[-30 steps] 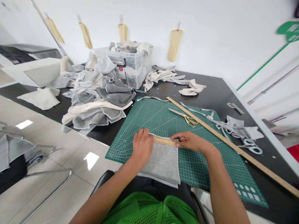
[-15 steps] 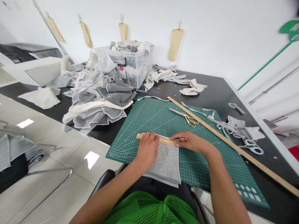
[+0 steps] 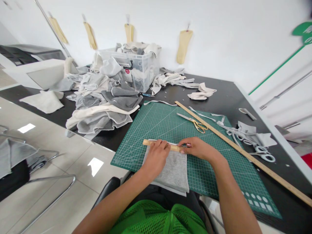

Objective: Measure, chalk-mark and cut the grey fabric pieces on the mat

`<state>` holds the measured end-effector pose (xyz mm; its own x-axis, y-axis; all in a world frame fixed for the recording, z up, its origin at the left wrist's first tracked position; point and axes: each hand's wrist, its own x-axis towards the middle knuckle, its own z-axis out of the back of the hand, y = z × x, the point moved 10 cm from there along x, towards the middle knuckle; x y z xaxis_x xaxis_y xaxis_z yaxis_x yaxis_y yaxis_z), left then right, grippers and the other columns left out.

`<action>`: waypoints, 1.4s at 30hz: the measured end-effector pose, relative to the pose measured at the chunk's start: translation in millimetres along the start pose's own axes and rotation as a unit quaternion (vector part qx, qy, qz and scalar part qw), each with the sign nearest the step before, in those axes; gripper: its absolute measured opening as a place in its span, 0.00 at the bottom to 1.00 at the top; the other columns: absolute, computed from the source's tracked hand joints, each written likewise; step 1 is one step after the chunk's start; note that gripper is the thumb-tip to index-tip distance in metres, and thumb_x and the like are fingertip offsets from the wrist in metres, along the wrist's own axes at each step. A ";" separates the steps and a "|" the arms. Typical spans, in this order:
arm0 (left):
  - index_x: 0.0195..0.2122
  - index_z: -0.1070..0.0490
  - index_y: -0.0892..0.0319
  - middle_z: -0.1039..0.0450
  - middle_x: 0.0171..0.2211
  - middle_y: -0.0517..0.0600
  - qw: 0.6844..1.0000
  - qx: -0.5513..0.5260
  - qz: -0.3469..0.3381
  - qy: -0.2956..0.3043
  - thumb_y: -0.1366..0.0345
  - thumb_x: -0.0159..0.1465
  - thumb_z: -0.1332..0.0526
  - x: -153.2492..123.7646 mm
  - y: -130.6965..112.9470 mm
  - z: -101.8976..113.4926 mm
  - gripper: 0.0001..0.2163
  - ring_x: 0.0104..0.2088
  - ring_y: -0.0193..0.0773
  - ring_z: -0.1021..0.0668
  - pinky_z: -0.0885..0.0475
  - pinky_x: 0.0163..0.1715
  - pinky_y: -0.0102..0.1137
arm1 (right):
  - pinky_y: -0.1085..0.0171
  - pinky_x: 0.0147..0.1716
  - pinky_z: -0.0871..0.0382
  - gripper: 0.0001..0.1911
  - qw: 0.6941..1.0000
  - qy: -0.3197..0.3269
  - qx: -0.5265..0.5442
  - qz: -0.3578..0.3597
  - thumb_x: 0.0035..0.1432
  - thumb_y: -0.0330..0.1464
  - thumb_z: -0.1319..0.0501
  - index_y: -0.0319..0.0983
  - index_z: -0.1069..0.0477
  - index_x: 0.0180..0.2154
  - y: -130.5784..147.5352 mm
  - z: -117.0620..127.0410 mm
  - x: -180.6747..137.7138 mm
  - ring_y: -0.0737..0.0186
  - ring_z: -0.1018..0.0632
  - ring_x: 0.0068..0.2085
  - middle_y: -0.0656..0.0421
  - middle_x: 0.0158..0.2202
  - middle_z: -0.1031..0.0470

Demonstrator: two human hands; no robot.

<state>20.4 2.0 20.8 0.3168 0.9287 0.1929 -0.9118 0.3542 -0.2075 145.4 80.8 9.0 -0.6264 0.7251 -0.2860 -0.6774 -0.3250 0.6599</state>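
A grey fabric piece (image 3: 174, 170) lies over the near edge of the green cutting mat (image 3: 156, 120), with a short wooden ruler (image 3: 147, 142) across its far end. My left hand (image 3: 157, 154) is closed, its fingers bent and pressing the ruler down near the middle. At the ruler's right end my right hand (image 3: 196, 148) pinches a slim pen (image 3: 188, 145) with a reddish end, mostly hidden by the fingers. A narrow fabric edge shows beyond the ruler. Gold-handled scissors (image 3: 198, 125) lie on the mat past my right hand.
A long wooden ruler (image 3: 226, 139) slants across the mat's right side. White-handled scissors (image 3: 264, 153) lie among scraps on the right. Heaped grey and cream cloths (image 3: 104, 113) cover the table at left, before a clear plastic bin (image 3: 143, 71) full of fabric.
My left hand has slid a little to the right along the short ruler, baring more of the cloth at left. My right hand has barely moved.
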 end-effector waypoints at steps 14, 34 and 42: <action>0.55 0.32 0.55 0.31 0.53 0.52 0.997 -0.070 -0.028 0.002 0.59 0.69 0.41 1.5 6.1 10.1 0.15 0.54 0.47 0.32 0.33 0.54 0.43 | 0.64 0.35 0.40 0.15 1.000 0.001 0.012 0.001 0.54 0.38 0.35 0.41 0.20 0.43 -4.5 -0.7 1.1 0.62 0.32 0.31 0.63 0.28 0.28; 0.65 0.36 0.54 0.40 0.66 0.62 0.995 0.004 0.100 -0.023 0.52 0.69 0.44 -17.8 -11.3 -10.0 0.25 0.67 0.65 0.41 0.41 0.61 0.57 | 0.64 0.34 0.43 0.14 1.000 0.011 0.013 0.003 0.55 0.38 0.35 0.41 0.22 0.43 -2.5 -1.8 1.0 0.63 0.33 0.31 0.63 0.29 0.30; 0.67 0.40 0.54 0.44 0.68 0.62 0.995 -0.014 0.091 -0.035 0.49 0.69 0.47 -19.5 -11.6 -3.7 0.27 0.69 0.64 0.45 0.48 0.63 0.59 | 0.64 0.35 0.43 0.16 1.000 0.011 0.007 0.001 0.55 0.42 0.35 0.41 0.22 0.43 -4.8 -2.6 1.0 0.63 0.34 0.31 0.63 0.28 0.31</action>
<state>25.8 -19.9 15.9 0.1274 0.9679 0.2168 -0.9447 0.1850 -0.2707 147.0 81.5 3.8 -0.6359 0.7113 -0.2995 -0.6706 -0.3172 0.6706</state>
